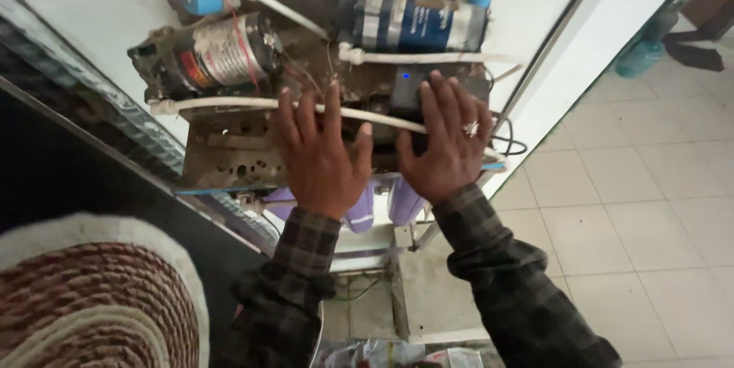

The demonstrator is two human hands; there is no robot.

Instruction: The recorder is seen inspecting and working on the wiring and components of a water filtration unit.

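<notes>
An opened water filter unit with a rusty metal bracket lies on a white surface. A dirty cylindrical pump sits at its upper left, and a blue and white cylinder at the upper right. My left hand lies flat, fingers spread, over a white tube and the bracket. My right hand, with a ring on one finger, rests flat on a black box that shows a small blue light. Neither hand grips anything. Pale purple filter housings hang below both hands.
A woven round mat lies at the lower left. White floor tiles spread to the right, with a green plastic bottle standing on them at the far right. Black cable loops at the unit's right edge.
</notes>
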